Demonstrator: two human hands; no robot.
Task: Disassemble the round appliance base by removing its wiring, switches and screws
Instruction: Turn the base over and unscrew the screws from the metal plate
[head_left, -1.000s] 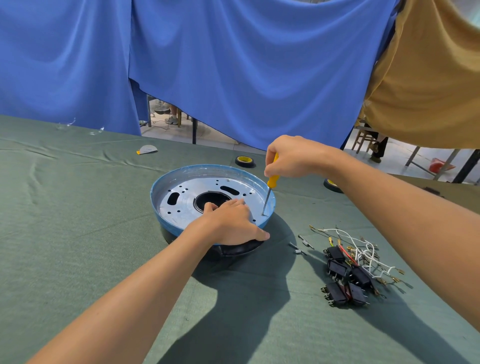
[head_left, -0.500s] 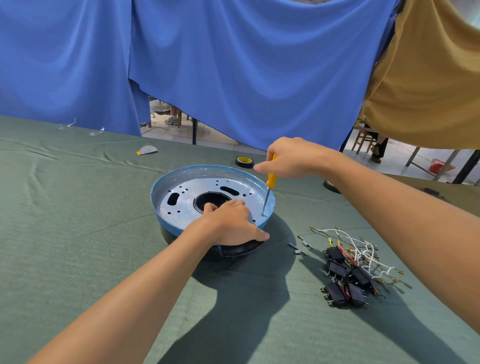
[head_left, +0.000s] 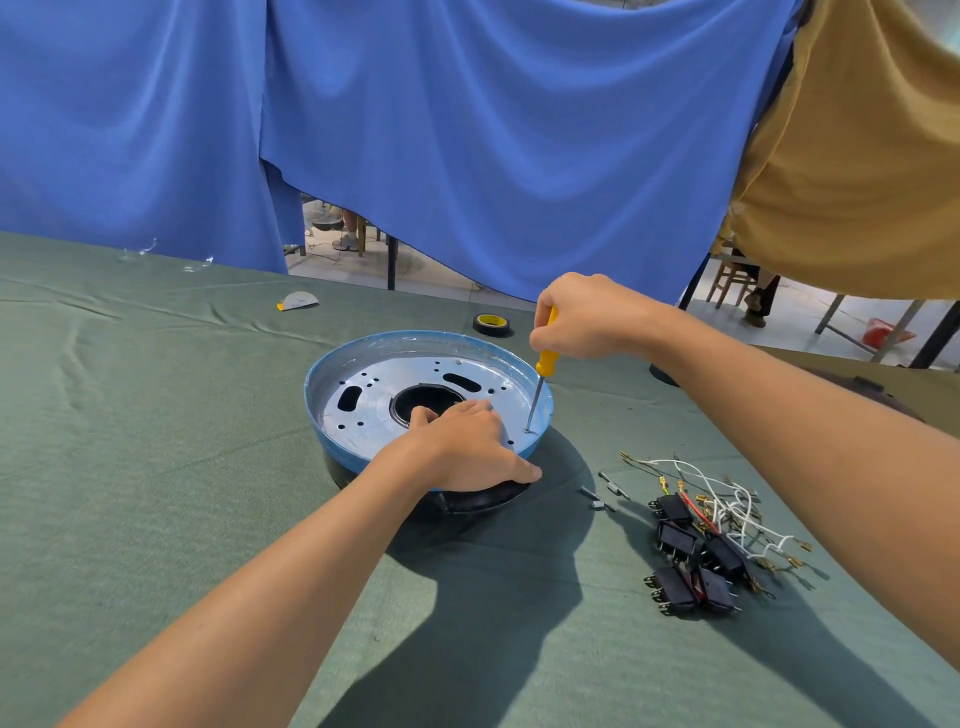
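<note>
**Screw work at the base's right edge**

The round base (head_left: 395, 374) sits mid-table on the green cloth (head_left: 156, 467), open side up. The left hand (head_left: 467, 447) lies flat on its metal plate, fingers reaching toward the centre hole and thumb along the near rim, pressing it steady. The screwdriver (head_left: 543, 371) stands nearly upright, tip by the right rim, and the right hand (head_left: 587, 317) is wrapped round its yellow handle. Screw removal seems underway. Next comes firm downward turning, then the freed screw can join the loose screws (head_left: 597, 501), switches (head_left: 691, 566) and wires (head_left: 727, 499) lying to the right.
</note>
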